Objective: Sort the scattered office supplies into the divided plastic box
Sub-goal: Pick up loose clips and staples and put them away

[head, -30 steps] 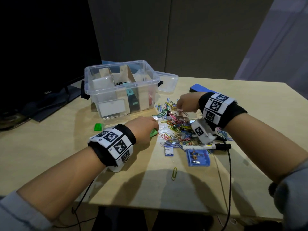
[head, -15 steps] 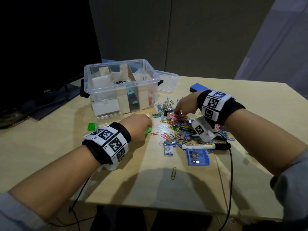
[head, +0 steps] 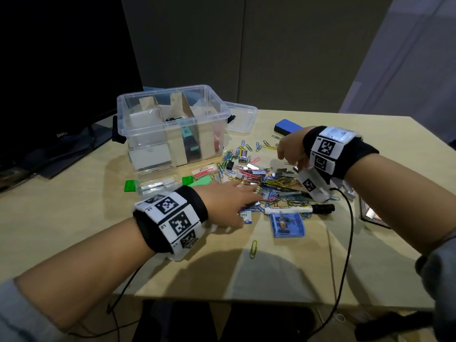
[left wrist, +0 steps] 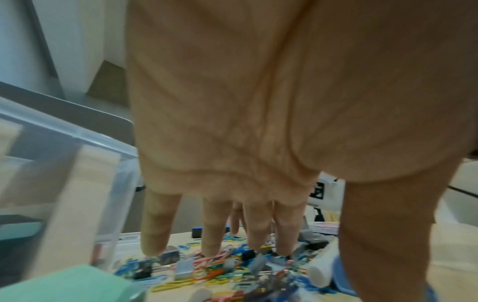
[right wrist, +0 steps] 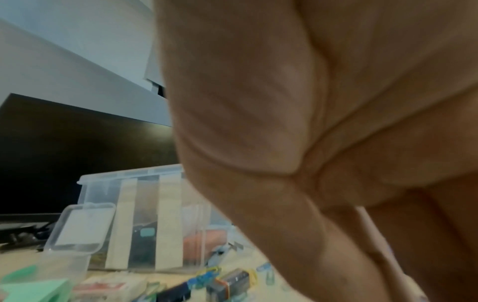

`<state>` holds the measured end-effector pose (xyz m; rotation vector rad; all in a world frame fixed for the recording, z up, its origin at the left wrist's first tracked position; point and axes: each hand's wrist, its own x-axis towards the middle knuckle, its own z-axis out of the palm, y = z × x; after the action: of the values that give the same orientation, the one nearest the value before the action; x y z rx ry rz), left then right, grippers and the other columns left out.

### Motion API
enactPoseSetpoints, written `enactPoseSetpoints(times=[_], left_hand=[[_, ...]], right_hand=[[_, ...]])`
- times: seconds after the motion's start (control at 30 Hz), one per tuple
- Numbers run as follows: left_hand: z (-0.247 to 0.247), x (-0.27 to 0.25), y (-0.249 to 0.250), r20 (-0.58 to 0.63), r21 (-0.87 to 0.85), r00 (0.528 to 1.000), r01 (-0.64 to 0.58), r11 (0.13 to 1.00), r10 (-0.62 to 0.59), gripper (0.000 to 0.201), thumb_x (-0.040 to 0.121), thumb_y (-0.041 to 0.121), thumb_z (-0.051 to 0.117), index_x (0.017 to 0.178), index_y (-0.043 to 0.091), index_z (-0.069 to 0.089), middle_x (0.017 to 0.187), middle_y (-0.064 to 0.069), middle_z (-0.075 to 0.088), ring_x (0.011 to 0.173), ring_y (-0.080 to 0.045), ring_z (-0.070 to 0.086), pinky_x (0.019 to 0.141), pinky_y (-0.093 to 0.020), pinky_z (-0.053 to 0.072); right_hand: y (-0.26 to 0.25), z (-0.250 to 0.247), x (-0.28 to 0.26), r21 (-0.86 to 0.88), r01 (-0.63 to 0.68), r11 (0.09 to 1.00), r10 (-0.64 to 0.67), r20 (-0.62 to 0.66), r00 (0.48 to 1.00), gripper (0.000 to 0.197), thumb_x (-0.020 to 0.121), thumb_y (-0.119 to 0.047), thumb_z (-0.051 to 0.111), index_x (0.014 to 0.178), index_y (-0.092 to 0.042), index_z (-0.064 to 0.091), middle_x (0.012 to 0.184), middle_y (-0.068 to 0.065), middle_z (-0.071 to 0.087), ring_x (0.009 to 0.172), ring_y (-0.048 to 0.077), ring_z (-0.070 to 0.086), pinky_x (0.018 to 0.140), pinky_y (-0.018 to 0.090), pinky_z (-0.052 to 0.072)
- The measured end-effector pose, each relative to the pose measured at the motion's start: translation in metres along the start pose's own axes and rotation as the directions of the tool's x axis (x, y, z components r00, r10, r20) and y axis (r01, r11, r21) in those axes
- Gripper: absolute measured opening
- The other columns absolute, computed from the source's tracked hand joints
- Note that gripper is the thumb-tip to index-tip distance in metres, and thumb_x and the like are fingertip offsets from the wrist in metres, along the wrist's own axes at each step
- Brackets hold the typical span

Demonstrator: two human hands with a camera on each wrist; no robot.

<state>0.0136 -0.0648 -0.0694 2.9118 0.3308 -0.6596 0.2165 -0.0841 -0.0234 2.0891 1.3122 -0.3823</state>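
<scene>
Left hand [head: 228, 202] moved rightward off green notes [head: 201, 181], fingers [left wrist: 210, 228] now extended flat over paper-clip heap [head: 256, 178]; right hand [head: 291, 150] raised beyond heap, finger state cannot be told

"DELL" on monitor [head: 61, 135] bezel; marker [head: 296, 209] label text blurred, unreadable.

- A light wooden worktop [head: 296, 267] fills the foreground.
- Grey panelled wall [head: 246, 58] stands behind it.
- A dark monitor [head: 61, 70] stands at the left.
- Dim room; shadows fall across the near edge.
</scene>
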Motion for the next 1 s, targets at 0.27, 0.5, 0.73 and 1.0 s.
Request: enactPoseSetpoints(times=[0.27, 0.5, 0.73, 1.0], left_hand=[[-0.001, 0.006, 0.015, 0.179, 0.161, 0.984, -0.014, 0.987, -0.015, 0.080, 0.093, 0.014, 0.051, 0.156, 0.028, 0.002, 0.163, 0.007, -0.003, 0.150, -0.023, 0.005, 0.115, -0.064, 0.008], [0.004, 0.000, -0.002, 0.151, 0.143, 0.984, 0.073, 0.987, -0.094, 0.077, 0.094, 0.021, 0.048, 0.155, 0.027, 0.002, 0.163, 0.001, 0.000, 0.150, -0.023, 0.004, 0.117, -0.059, 0.011], [0.004, -0.005, -0.010, 0.128, 0.172, 0.983, 0.108, 0.979, -0.131, 0.066, 0.096, 0.034, 0.048, 0.153, 0.021, 0.018, 0.158, -0.008, 0.021, 0.148, -0.027, 0.012, 0.114, -0.059, 0.021], [0.003, -0.007, -0.015, 0.030, 0.032, 0.997, 0.076, 0.997, -0.077, 0.063, 0.096, 0.037, 0.049, 0.153, 0.034, 0.021, 0.146, 0.001, 0.046, 0.145, -0.025, 0.015, 0.114, -0.052, 0.019]], right_hand=[[-0.010, 0.014, -0.002, 0.136, 0.049, 0.989, -0.051, 0.005, 0.999, 0.042, 0.090, -0.007, 0.058, 0.132, -0.004, 0.054, 0.127, 0.015, 0.060, 0.092, 0.024, 0.062, 0.067, 0.024, 0.052], [-0.021, 0.012, 0.011, 0.224, 0.178, 0.958, -0.169, -0.055, 0.984, 0.030, 0.086, -0.003, 0.060, 0.116, -0.004, 0.066, 0.107, 0.012, 0.071, 0.099, 0.024, 0.068, 0.091, 0.038, 0.054], [-0.031, 0.004, 0.012, 0.365, 0.236, 0.901, -0.189, -0.159, 0.969, 0.034, 0.090, 0.003, 0.051, 0.120, -0.004, 0.063, 0.108, 0.012, 0.070, 0.092, 0.026, 0.070, 0.085, 0.035, 0.056], [-0.023, 0.008, 0.023, 0.070, 0.035, 0.997, -0.029, -0.083, 0.996, 0.041, 0.079, -0.015, 0.075, 0.117, -0.003, 0.066, 0.087, 0.006, 0.065, 0.071, 0.018, 0.053, 0.053, 0.023, 0.040]])
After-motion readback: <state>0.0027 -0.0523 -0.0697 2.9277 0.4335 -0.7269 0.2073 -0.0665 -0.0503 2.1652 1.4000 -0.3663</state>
